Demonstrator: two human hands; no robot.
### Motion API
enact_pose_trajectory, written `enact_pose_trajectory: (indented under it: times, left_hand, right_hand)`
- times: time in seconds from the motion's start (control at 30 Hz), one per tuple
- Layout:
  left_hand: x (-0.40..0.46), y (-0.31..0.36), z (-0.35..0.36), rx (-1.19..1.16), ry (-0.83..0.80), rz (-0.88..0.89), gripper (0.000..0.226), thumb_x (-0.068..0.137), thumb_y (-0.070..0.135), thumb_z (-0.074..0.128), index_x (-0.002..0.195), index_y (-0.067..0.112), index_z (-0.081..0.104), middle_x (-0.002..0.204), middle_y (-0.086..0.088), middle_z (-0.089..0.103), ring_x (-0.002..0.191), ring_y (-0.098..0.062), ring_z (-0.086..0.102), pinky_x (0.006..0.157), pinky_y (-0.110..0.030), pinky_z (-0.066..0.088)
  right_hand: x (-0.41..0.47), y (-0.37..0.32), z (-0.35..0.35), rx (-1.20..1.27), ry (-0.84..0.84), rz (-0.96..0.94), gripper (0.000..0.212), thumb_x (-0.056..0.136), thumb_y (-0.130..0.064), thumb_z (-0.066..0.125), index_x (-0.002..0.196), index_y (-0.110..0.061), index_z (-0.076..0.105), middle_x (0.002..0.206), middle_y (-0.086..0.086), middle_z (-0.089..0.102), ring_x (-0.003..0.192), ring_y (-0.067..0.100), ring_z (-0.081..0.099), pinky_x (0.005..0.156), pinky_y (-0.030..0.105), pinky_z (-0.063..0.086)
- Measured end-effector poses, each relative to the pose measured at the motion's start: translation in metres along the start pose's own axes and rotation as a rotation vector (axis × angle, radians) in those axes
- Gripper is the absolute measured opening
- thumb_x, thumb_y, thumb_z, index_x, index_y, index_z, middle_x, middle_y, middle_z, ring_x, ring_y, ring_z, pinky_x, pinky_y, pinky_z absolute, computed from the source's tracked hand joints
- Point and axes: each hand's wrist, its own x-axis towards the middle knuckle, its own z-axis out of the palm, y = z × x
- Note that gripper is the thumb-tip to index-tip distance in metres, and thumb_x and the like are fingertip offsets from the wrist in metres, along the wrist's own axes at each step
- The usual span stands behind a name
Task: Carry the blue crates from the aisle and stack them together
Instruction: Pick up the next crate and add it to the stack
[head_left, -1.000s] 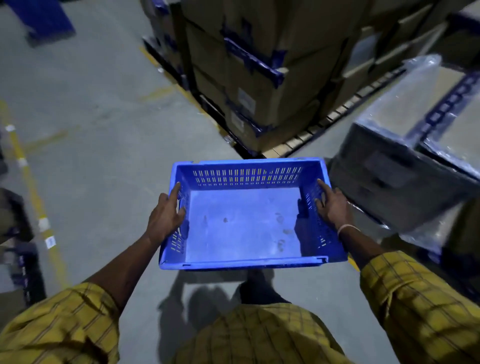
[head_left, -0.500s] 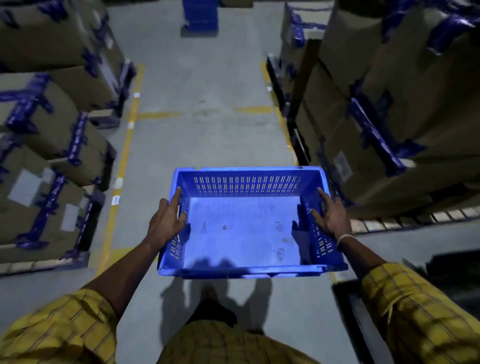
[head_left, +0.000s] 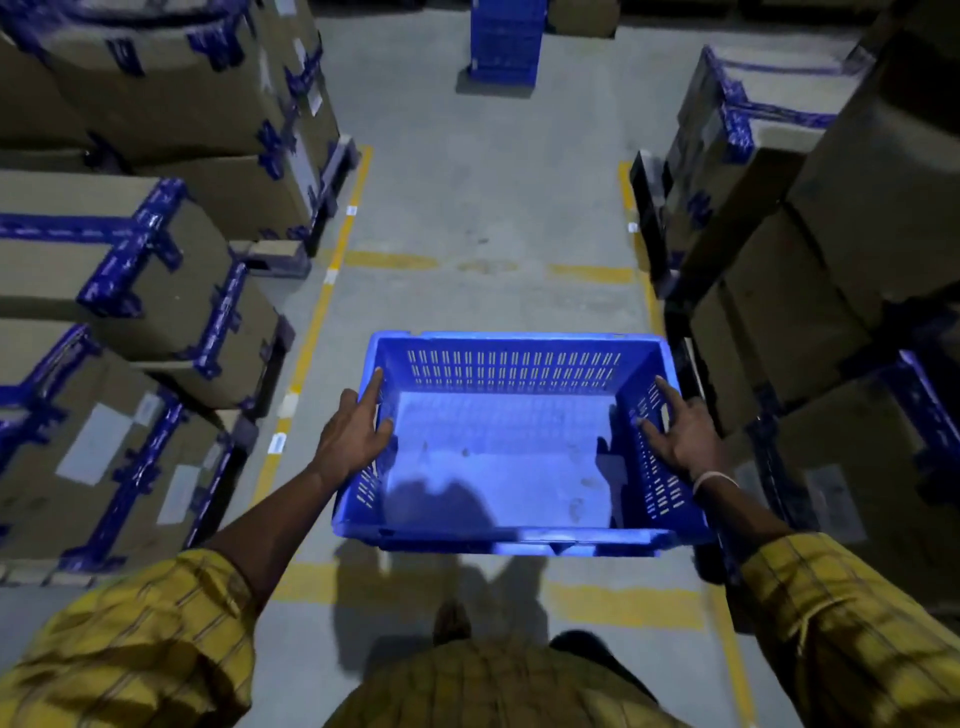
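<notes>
I carry an empty blue crate (head_left: 511, 457) with slotted walls at waist height in front of me, level and open side up. My left hand (head_left: 353, 434) grips its left wall, thumb inside and forefinger lying along the rim. On the opposite side my right hand (head_left: 680, 434) grips the right wall, with its fingers spread down the inner face. At the far end of the aisle a stack of blue crates (head_left: 506, 41) stands on the floor, cut off by the top edge.
The grey floor of the aisle (head_left: 488, 208) runs straight ahead between yellow lines. Taped cardboard boxes on pallets (head_left: 145, 291) line the left side, and taller box stacks (head_left: 810, 234) the right, close to the crate's right corner.
The view has swung from the pallets on the right into the aisle. The far stack of crates now lies straight ahead and nearer. Both hands keep the same hold on the crate.
</notes>
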Motion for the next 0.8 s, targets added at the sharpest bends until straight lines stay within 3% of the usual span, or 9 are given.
enact_pose_trajectory:
  times: [0.17,0.33,0.47,0.63,0.8]
  left_hand:
    - [0.112,0.013,-0.029,0.027,0.014,0.009,0.084,0.098,0.034,0.058,0.163,0.031,0.004,0.115,-0.012,0.040,0.080,-0.036,0.057,0.066,-0.037,0.042]
    - [0.240,0.035,-0.032,0.006,0.006,0.036,0.085,0.098,0.033,0.060,0.163,0.028,0.006,0.116,-0.013,0.041,0.084,-0.036,0.058,0.075,-0.044,0.052]
    - [0.338,0.061,-0.027,0.009,0.029,-0.003,0.084,0.098,0.034,0.060,0.163,0.028,0.007,0.120,-0.017,0.042,0.089,-0.040,0.059,0.078,-0.043,0.051]
    - [0.448,0.100,-0.055,0.014,0.045,0.030,0.088,0.090,0.052,0.049,0.163,0.030,0.004,0.108,-0.010,0.042,0.086,-0.037,0.058,0.073,-0.042,0.050]
    - [0.544,0.123,-0.074,-0.010,0.113,0.008,0.086,0.097,0.034,0.061,0.163,0.029,0.006,0.109,-0.009,0.039,0.083,-0.036,0.055,0.068,-0.039,0.044]
  right_hand:
    - [0.100,-0.034,-0.003,0.030,0.037,0.007,0.075,0.087,-0.042,0.071,0.153,-0.030,0.037,0.106,0.019,0.049,0.082,0.038,0.059,0.076,0.038,0.049]
    - [0.232,-0.045,-0.002,0.060,0.031,-0.002,0.077,0.086,-0.044,0.072,0.153,-0.030,0.036,0.104,0.015,0.047,0.088,0.038,0.058,0.079,0.036,0.047]
    - [0.343,-0.053,-0.011,0.073,0.014,0.002,0.082,0.085,-0.047,0.072,0.155,-0.029,0.033,0.117,0.018,0.048,0.096,0.040,0.060,0.085,0.040,0.049]
    - [0.466,-0.073,-0.056,0.061,-0.014,-0.034,0.085,0.084,-0.052,0.070,0.156,-0.030,0.030,0.126,0.023,0.047,0.107,0.043,0.059,0.090,0.041,0.048]
    - [0.574,-0.103,-0.077,0.034,0.001,-0.079,0.087,0.084,-0.050,0.072,0.157,-0.030,0.028,0.121,0.022,0.046,0.100,0.041,0.058,0.088,0.039,0.046]
